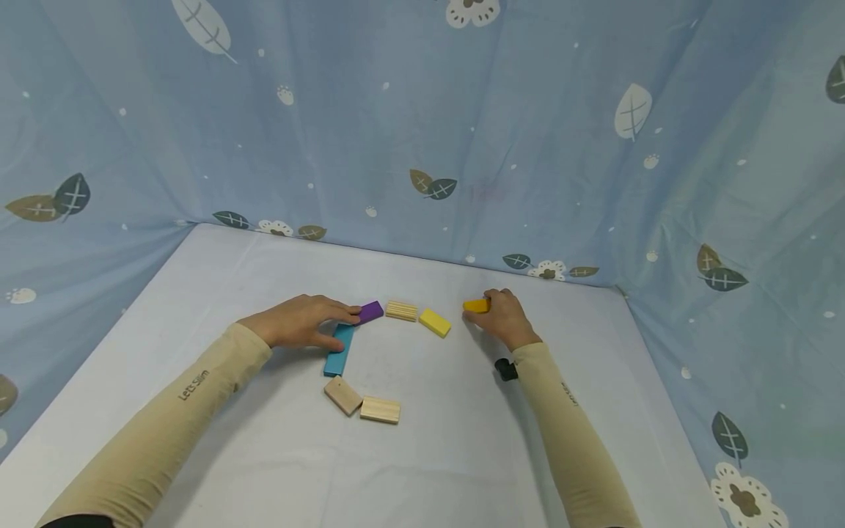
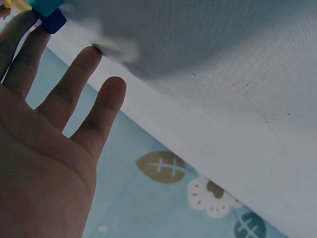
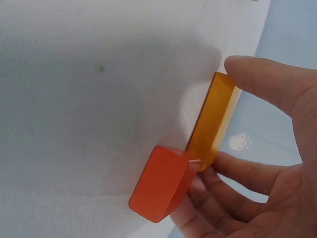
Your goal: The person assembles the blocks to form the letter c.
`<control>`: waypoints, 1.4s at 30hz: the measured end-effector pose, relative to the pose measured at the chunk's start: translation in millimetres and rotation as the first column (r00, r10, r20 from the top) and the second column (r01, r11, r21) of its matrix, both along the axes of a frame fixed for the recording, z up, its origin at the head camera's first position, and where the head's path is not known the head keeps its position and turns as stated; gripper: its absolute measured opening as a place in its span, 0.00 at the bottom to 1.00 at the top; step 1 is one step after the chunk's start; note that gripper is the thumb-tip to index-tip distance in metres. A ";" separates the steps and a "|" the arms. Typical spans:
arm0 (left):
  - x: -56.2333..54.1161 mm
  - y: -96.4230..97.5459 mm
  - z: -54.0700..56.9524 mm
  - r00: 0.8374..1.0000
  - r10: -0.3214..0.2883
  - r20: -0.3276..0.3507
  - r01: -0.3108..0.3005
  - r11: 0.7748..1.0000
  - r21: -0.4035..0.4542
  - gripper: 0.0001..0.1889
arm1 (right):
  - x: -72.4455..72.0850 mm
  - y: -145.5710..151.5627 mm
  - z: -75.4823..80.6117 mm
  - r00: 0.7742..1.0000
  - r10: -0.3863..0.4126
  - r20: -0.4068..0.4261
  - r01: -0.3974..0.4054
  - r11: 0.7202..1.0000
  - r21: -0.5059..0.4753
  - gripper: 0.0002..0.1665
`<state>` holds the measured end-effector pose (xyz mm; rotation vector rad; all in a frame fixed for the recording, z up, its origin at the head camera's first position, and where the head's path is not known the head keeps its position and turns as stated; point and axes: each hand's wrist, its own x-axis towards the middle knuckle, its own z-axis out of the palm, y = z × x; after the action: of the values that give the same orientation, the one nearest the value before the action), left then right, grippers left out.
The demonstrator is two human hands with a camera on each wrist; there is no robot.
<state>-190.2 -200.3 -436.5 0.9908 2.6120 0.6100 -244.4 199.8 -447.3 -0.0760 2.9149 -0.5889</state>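
Note:
In the head view my left hand [image 1: 305, 321] lies over the left of the block line, its fingers loosely stretched. One fingertip touches the purple block [image 1: 370, 313] and the thumb is on the blue block [image 1: 338, 352]. In the left wrist view the fingers reach a teal block and a dark blue-purple block [image 2: 53, 21]. At the right, my right hand [image 1: 503, 320] pinches a yellow-orange block [image 3: 212, 121] between thumb and fingers. A red-orange block [image 3: 161, 183] sits against its end, by the other fingers; the head view hides it.
A ribbed wooden block [image 1: 401, 311] and a yellow block [image 1: 435, 323] lie between the hands. Two plain wooden blocks [image 1: 343, 395] lie nearer. A white cloth [image 1: 449, 462] covers the table; a blue leaf-print curtain [image 1: 370, 132] hangs behind. A black device [image 1: 506, 369] is at the right wrist.

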 end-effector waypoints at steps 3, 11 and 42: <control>0.3 0.5 0.4 1.000 0.000 -0.001 0.000 1.000 0.000 0.32 | -0.2 0.3 -0.6 1.000 0.007 -0.004 -0.008 1.000 -0.011 0.42; -0.1 1.2 0.2 1.000 0.004 -0.009 -0.004 1.000 -0.018 0.31 | -0.5 0.5 -1.3 0.999 0.023 -0.041 -0.024 1.000 -0.010 0.42; 1.4 3.2 4.9 1.000 -0.004 -0.011 0.003 0.999 -0.033 0.31 | 52.0 -5.2 45.9 0.931 0.168 -0.324 -0.211 0.972 -0.100 0.35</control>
<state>-188.9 -197.1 -431.5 0.9917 2.6208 0.5601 -192.5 194.6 -401.4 -0.5090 3.1116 -0.8027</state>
